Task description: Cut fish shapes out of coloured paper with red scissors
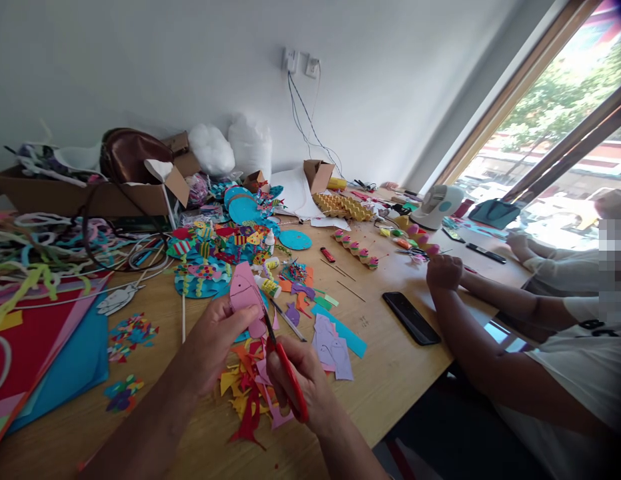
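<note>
My left hand (224, 333) pinches a piece of pink paper (244, 287) with a fish outline drawn on it, thumb on top. In my right hand (305, 377) is a pair of red-handled scissors (293, 383), its dark blades at the right edge of the pink paper. Whether the blades are apart I cannot make out. Below the hands lies a heap of orange, yellow, red and pink paper scraps (247, 393). Pale purple paper pieces (333, 347) with drawn outlines rest to the right, near a blue paper strip (343, 330). Behind the paper sit blue discs with colourful paper fish (205, 270).
Coloured paper sheets (85, 360) and small paper bits (133, 333) lie at left, below a cardboard box (90, 207). A black phone (410, 319) lies at right, beside a co-worker's hand (444, 272). Thin sticks (351, 291) and an egg-carton strip (355, 250) lie farther back.
</note>
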`<control>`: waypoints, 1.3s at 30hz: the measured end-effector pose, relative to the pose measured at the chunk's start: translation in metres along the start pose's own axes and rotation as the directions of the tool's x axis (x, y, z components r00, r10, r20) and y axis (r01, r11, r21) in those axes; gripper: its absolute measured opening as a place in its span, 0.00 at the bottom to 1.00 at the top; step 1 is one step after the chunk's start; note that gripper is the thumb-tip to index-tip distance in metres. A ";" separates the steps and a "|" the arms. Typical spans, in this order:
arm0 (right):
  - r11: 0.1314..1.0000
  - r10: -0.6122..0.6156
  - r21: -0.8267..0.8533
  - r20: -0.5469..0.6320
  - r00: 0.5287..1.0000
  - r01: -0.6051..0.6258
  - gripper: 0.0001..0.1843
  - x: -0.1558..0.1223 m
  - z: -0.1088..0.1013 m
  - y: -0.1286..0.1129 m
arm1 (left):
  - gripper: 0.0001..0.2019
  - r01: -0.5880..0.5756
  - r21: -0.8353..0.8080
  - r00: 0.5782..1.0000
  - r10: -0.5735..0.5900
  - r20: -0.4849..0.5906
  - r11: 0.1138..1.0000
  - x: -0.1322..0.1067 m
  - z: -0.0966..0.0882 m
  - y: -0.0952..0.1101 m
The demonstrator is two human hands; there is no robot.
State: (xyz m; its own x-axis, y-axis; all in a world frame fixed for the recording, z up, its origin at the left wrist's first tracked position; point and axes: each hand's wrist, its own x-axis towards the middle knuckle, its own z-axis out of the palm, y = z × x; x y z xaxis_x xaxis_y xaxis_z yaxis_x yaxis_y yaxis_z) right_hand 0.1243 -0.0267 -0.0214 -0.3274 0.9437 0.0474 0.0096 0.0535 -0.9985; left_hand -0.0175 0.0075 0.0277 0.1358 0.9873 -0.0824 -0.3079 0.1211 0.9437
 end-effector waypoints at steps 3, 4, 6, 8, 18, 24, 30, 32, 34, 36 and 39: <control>0.999 0.003 -0.038 0.002 1.000 -0.002 0.27 -0.001 -0.001 0.000 | 0.06 0.002 0.024 1.000 -0.002 -0.006 1.000 0.001 0.000 0.001; 0.999 0.001 -0.047 0.001 1.000 -0.001 0.27 -0.001 -0.001 0.000 | 0.06 -0.002 0.033 1.000 0.003 -0.006 0.999 0.001 0.000 0.001; 0.999 -0.003 -0.053 -0.001 1.000 0.003 0.27 -0.001 -0.001 -0.001 | 0.06 -0.010 0.052 1.000 0.010 -0.006 0.999 0.001 0.000 0.001; 0.999 -0.008 -0.051 0.005 1.000 0.008 0.27 -0.001 -0.001 -0.003 | 0.06 -0.015 0.062 1.000 0.016 -0.011 0.998 0.001 0.000 0.001; 0.998 0.012 -0.065 -0.019 1.000 -0.013 0.29 0.000 0.000 -0.002 | 0.06 -0.026 0.072 0.999 0.028 -0.030 0.997 0.004 0.000 -0.004; 0.999 0.015 -0.033 0.014 1.000 -0.015 0.26 -0.001 0.001 -0.002 | 0.07 -0.051 0.152 0.998 0.058 -0.039 0.987 0.003 -0.002 -0.004; 1.000 0.017 -0.015 -0.007 1.000 -0.018 0.26 -0.001 0.002 -0.006 | 0.06 -0.046 0.139 0.999 0.044 0.016 0.989 0.003 0.000 -0.004; 1.000 0.026 -0.006 -0.009 1.000 -0.026 0.27 0.000 0.002 -0.007 | 0.07 -0.052 0.140 0.998 0.049 0.026 0.989 0.002 0.000 -0.005; 1.000 0.026 -0.005 -0.016 1.000 -0.026 0.27 0.000 0.003 -0.007 | 0.07 -0.065 0.164 0.998 0.061 0.033 0.984 0.002 -0.001 -0.005; 1.000 0.014 -0.015 -0.029 0.999 -0.015 0.28 0.000 0.003 -0.006 | 0.07 -0.082 0.193 0.996 0.074 0.045 0.978 0.002 -0.001 -0.005; 0.999 -0.006 -0.045 -0.039 0.999 0.004 0.27 -0.001 0.003 -0.006 | 0.07 -0.112 0.236 0.994 0.106 0.038 0.965 0.004 -0.002 -0.005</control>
State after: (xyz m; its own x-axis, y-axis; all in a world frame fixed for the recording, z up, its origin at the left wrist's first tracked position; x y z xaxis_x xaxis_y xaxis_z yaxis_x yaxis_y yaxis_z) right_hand 0.1221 -0.0284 -0.0160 -0.2903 0.9554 0.0543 0.0509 0.0721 -0.9961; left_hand -0.0175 0.0108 0.0219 0.1380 0.9900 0.0308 -0.0900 -0.0184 0.9958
